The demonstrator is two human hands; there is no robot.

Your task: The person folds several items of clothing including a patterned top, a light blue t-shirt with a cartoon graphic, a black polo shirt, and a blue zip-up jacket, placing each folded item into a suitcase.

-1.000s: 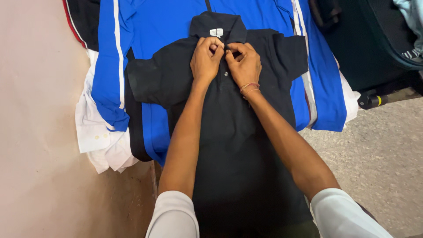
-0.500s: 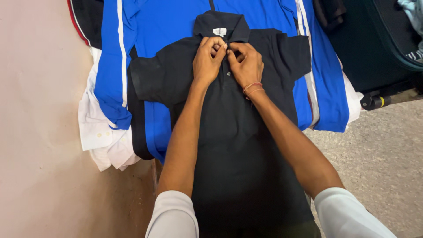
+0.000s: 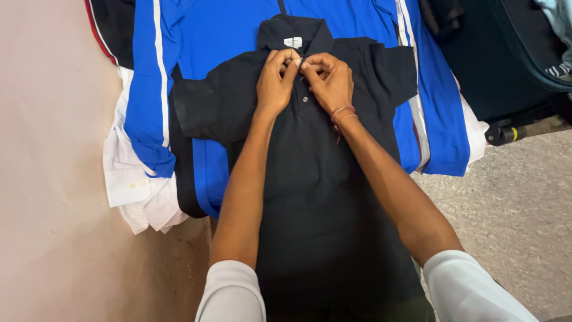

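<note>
A black polo shirt [image 3: 322, 197] lies flat, front up, collar away from me, on top of a blue garment. My left hand [image 3: 275, 83] and my right hand [image 3: 329, 82] meet at the button placket just below the collar. Fingers of both hands pinch the placket fabric at the top button. A small button shows below my fingertips. My right wrist wears thin thread bracelets.
A blue garment with white stripes [image 3: 208, 42] lies under the polo. A white shirt [image 3: 134, 179] sticks out at the left, over a pale surface. A dark bag [image 3: 524, 48] sits at upper right, above grey concrete floor [image 3: 512, 220].
Both hands stay at the top of the placket, with small finger movements; the camera view shifted slightly.
</note>
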